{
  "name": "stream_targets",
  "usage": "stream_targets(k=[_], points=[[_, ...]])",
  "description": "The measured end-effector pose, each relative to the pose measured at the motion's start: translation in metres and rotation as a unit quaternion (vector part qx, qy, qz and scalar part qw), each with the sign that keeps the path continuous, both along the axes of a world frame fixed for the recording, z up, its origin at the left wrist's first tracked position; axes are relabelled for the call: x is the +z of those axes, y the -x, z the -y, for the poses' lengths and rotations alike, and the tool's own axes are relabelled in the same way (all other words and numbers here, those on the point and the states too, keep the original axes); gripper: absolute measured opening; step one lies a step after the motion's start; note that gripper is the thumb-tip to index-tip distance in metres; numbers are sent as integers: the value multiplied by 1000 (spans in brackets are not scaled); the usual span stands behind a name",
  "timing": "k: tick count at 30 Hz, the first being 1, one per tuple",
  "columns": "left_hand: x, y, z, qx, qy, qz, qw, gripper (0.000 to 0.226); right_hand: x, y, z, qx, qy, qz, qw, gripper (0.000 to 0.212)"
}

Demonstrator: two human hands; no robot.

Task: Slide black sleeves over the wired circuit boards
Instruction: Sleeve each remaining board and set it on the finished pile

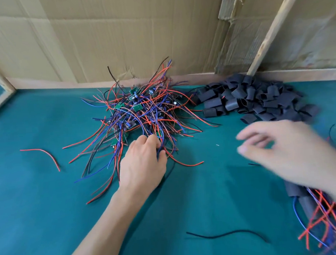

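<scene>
Wired circuit boards (139, 111): tangled heap mid-desk, toward back edge.
Black sleeves (255, 98): pile beside heap, back right.
Left hand (144, 163): fingers curled into wires at heap's near side.
Right hand (281, 148): blurred, fingers loosely spread, holding nothing, above desk (38, 198).

You're at a makeshift assembly bench in a small workshop: a teal cloth-covered tabletop (48, 197), flattened brown cardboard sheets (115, 31) as a back wall (braced by bare wooden battens (272, 28)), and bulk heaps of parts.
</scene>
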State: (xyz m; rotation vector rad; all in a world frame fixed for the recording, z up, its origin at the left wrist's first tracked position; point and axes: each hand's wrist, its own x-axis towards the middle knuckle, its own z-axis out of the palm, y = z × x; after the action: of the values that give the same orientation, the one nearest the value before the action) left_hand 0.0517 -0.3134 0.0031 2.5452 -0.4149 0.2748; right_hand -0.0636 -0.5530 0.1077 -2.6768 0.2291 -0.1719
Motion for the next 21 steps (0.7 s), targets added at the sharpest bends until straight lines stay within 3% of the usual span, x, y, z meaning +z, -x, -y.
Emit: stream_targets(k=[3,8,12,15,18,21], points=[[3,0,1,9,1,-9,1000,6,-36,-36,-46,108,39,-39,993,31],[7,0,-3,19,48,20,998,5,-76,-70,-89,78,84,-47,992,25],[9,-4,-6,-20,39,52,998,25,-83,-70,-85,85,79,-47,992,22],[8,-4,-6,-53,11,71,996,24,-77,-58,-75,84,-9,-6,996,22],[6,-4,-5,-44,-2,37,998,11,-67,-38,-64,72,-133,15,988,23],[5,-2,-2,-27,92,-28,995,21,-57,-19,-59,48,-240,44,969,18]])
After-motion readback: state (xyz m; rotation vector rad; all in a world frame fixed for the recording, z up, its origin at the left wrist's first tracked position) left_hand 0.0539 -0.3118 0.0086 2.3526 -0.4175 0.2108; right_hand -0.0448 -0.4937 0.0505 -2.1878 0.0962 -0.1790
